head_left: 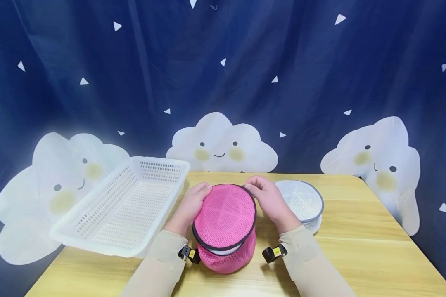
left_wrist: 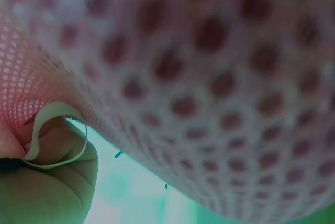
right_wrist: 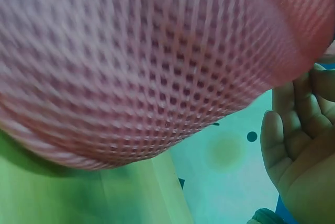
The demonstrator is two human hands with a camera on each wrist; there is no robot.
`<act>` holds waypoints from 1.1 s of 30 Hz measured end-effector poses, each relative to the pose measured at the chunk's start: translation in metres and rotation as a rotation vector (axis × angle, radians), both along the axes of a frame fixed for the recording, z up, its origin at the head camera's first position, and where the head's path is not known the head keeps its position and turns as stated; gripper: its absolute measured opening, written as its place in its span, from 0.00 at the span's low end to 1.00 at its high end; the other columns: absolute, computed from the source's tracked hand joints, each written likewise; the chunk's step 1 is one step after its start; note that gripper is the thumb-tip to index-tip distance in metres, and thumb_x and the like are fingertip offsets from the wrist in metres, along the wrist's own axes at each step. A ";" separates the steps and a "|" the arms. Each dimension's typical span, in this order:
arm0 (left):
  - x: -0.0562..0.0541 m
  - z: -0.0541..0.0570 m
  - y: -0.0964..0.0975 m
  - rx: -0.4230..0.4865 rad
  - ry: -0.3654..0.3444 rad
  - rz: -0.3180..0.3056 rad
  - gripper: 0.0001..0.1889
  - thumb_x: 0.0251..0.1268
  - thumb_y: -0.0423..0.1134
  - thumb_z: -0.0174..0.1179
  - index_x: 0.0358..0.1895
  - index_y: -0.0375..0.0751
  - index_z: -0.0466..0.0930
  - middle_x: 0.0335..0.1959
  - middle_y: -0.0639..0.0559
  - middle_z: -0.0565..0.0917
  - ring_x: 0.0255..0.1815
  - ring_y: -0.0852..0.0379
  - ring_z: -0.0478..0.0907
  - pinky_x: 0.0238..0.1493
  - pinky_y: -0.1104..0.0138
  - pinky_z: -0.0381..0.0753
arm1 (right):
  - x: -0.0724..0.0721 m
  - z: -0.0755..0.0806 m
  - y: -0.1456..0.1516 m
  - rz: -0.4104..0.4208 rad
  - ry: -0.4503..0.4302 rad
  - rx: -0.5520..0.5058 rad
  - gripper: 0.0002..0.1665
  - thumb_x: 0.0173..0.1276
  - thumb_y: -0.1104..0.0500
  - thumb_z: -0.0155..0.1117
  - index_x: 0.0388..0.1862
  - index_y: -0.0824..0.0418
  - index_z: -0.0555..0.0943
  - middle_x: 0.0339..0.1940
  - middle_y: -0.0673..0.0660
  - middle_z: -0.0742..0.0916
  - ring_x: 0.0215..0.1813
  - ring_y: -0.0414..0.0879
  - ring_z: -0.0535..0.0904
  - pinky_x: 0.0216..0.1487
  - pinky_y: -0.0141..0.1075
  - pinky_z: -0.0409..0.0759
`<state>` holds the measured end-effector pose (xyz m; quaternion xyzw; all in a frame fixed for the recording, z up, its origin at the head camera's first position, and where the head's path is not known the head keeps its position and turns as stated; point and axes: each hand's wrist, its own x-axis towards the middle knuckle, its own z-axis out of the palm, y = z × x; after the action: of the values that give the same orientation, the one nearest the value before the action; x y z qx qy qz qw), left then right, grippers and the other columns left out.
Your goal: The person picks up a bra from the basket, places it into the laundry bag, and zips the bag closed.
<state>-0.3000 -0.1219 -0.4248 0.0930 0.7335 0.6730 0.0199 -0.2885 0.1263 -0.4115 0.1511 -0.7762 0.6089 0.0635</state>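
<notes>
A round pink mesh laundry bag (head_left: 226,216) with black trim stands tilted between both hands, its flat lid facing up and toward me. At the front a pale strip shows in the gap under the lid's rim. My left hand (head_left: 192,204) grips the bag's upper left side. In the left wrist view a pale loop (left_wrist: 51,113) lies over the left hand's fingers, close to the pink mesh. At the upper right, my right hand (head_left: 269,199) pinches the black rim between thumb and fingertips; its other fingers (right_wrist: 303,109) show beside the mesh in the right wrist view.
A white mesh bag (head_left: 299,200) with grey trim stands on the table just behind my right wrist. To the left is a large white plastic basket (head_left: 130,214) with slotted walls. The wooden table (head_left: 375,255) ends at a dark blue curtain (head_left: 301,49) printed with clouds.
</notes>
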 end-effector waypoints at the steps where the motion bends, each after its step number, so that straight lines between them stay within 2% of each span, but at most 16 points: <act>1: -0.001 0.000 -0.001 0.010 -0.008 0.014 0.14 0.81 0.41 0.48 0.40 0.35 0.79 0.28 0.51 0.76 0.31 0.56 0.74 0.38 0.65 0.74 | 0.000 0.000 0.000 -0.005 -0.005 -0.009 0.08 0.76 0.57 0.60 0.40 0.60 0.82 0.35 0.56 0.86 0.42 0.51 0.82 0.50 0.46 0.78; 6: -0.002 0.000 -0.003 0.053 -0.027 0.045 0.15 0.82 0.42 0.46 0.45 0.34 0.78 0.32 0.50 0.78 0.36 0.55 0.76 0.42 0.64 0.75 | 0.000 0.002 0.001 -0.031 -0.029 -0.028 0.08 0.76 0.57 0.59 0.42 0.61 0.82 0.35 0.56 0.86 0.41 0.52 0.82 0.50 0.47 0.77; 11: -0.005 0.002 -0.006 0.090 -0.003 0.143 0.16 0.82 0.43 0.45 0.44 0.34 0.77 0.31 0.51 0.78 0.34 0.57 0.76 0.41 0.66 0.75 | 0.000 0.004 0.002 -0.049 -0.037 -0.078 0.10 0.77 0.58 0.59 0.43 0.64 0.81 0.37 0.57 0.86 0.44 0.51 0.81 0.53 0.52 0.76; 13: -0.004 0.002 -0.006 0.113 -0.019 0.152 0.16 0.82 0.43 0.44 0.46 0.34 0.77 0.32 0.51 0.79 0.35 0.57 0.77 0.41 0.66 0.76 | -0.001 0.004 0.002 -0.064 -0.044 -0.092 0.10 0.77 0.58 0.59 0.43 0.64 0.81 0.38 0.57 0.86 0.45 0.50 0.81 0.54 0.52 0.76; 15: -0.003 0.003 -0.005 0.141 -0.047 0.124 0.16 0.82 0.43 0.44 0.49 0.33 0.77 0.34 0.50 0.80 0.36 0.56 0.78 0.42 0.66 0.78 | -0.002 0.003 0.002 -0.090 -0.056 -0.103 0.10 0.77 0.58 0.59 0.43 0.65 0.81 0.38 0.56 0.85 0.44 0.50 0.81 0.53 0.49 0.77; 17: -0.002 0.003 -0.004 0.132 -0.073 0.084 0.17 0.82 0.43 0.45 0.53 0.35 0.79 0.40 0.48 0.83 0.39 0.57 0.80 0.44 0.66 0.79 | -0.002 0.003 0.002 -0.112 -0.072 -0.136 0.10 0.77 0.58 0.59 0.43 0.66 0.80 0.38 0.56 0.85 0.44 0.49 0.80 0.50 0.45 0.77; 21: 0.001 0.004 -0.003 0.096 -0.089 -0.070 0.20 0.80 0.40 0.44 0.67 0.40 0.75 0.58 0.43 0.81 0.42 0.55 0.83 0.44 0.65 0.83 | -0.001 0.003 0.004 -0.120 -0.133 -0.244 0.10 0.77 0.59 0.59 0.44 0.66 0.79 0.40 0.57 0.82 0.44 0.50 0.78 0.47 0.40 0.77; 24: 0.004 0.005 -0.004 0.050 -0.088 -0.207 0.25 0.79 0.38 0.43 0.75 0.44 0.68 0.65 0.40 0.77 0.37 0.54 0.85 0.39 0.64 0.85 | 0.000 0.004 0.006 -0.103 -0.178 -0.289 0.12 0.77 0.56 0.60 0.45 0.66 0.79 0.43 0.59 0.82 0.47 0.51 0.77 0.48 0.41 0.76; 26: 0.005 0.005 -0.005 0.027 -0.082 -0.274 0.26 0.78 0.38 0.44 0.76 0.44 0.65 0.64 0.41 0.78 0.35 0.55 0.85 0.39 0.65 0.85 | 0.000 0.003 0.008 -0.092 -0.191 -0.293 0.12 0.77 0.56 0.60 0.46 0.65 0.79 0.44 0.60 0.82 0.49 0.53 0.77 0.50 0.42 0.75; 29: 0.008 0.006 -0.007 0.012 -0.049 -0.347 0.25 0.79 0.39 0.46 0.75 0.38 0.66 0.57 0.40 0.82 0.35 0.55 0.86 0.42 0.63 0.85 | 0.000 0.002 0.009 -0.072 -0.191 -0.279 0.12 0.77 0.56 0.59 0.46 0.65 0.80 0.45 0.60 0.82 0.50 0.53 0.76 0.52 0.43 0.74; 33: 0.008 0.006 -0.009 -0.008 -0.023 -0.368 0.22 0.77 0.41 0.51 0.67 0.32 0.74 0.44 0.46 0.87 0.35 0.56 0.85 0.42 0.63 0.84 | 0.000 0.003 0.009 -0.052 -0.174 -0.259 0.11 0.77 0.56 0.60 0.46 0.65 0.80 0.42 0.60 0.83 0.48 0.54 0.78 0.49 0.43 0.76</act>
<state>-0.2916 -0.1313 -0.4192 0.2180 0.7064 0.6561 0.1516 -0.2880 0.1350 -0.4083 0.0681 -0.6972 0.7130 0.0307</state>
